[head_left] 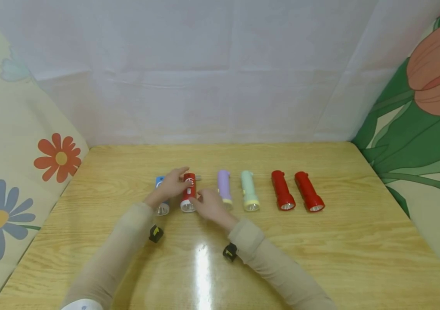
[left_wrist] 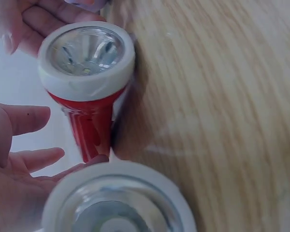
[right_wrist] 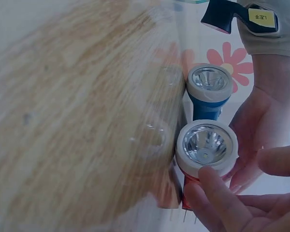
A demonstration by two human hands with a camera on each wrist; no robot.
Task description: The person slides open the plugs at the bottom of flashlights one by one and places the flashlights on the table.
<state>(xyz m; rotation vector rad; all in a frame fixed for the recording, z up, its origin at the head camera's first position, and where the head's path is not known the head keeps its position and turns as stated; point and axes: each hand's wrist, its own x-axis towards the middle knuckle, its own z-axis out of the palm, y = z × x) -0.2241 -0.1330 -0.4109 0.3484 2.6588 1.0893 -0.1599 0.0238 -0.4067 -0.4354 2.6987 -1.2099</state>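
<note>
A red flashlight with a white head (head_left: 189,193) lies on the table between my two hands. My left hand (head_left: 172,184) reaches over a blue flashlight (head_left: 162,209), its fingers loosely spread at the red one's back end. In the left wrist view a left fingertip meets the red body (left_wrist: 91,130). My right hand (head_left: 213,206) comes from the other side, fingers relaxed. The right wrist view has a right fingertip at the white rim (right_wrist: 181,153) of the red flashlight. Part of the blue flashlight's body is hidden under the left hand.
Right of my hands lie a purple flashlight (head_left: 224,185), a mint green flashlight (head_left: 248,189) and two all-red flashlights, one (head_left: 281,189) beside the other (head_left: 308,189). All stand in one row on the wooden table (head_left: 343,258). A white cloth (head_left: 212,86) hangs behind.
</note>
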